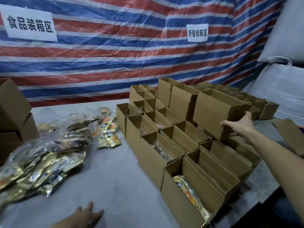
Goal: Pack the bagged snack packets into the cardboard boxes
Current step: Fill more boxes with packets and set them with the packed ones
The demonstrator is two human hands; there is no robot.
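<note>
One wide sheet of red, white and blue striped plastic is hanging behind a grey table. Dozens of open cardboard boxes are standing packed together on the table's right half. A few near ones, including the nearest box, are showing packets inside, while most appear to be sitting empty. A loose pile of bagged snack packets is lying on the table's left, apart from the boxes, so the packing seems to be only starting, with most of it left. The right hand is reaching out and gripping the end of a tipped box lying on its side atop the stack. The left hand is resting flat on the table, fingers straight and slightly spread.
</note>
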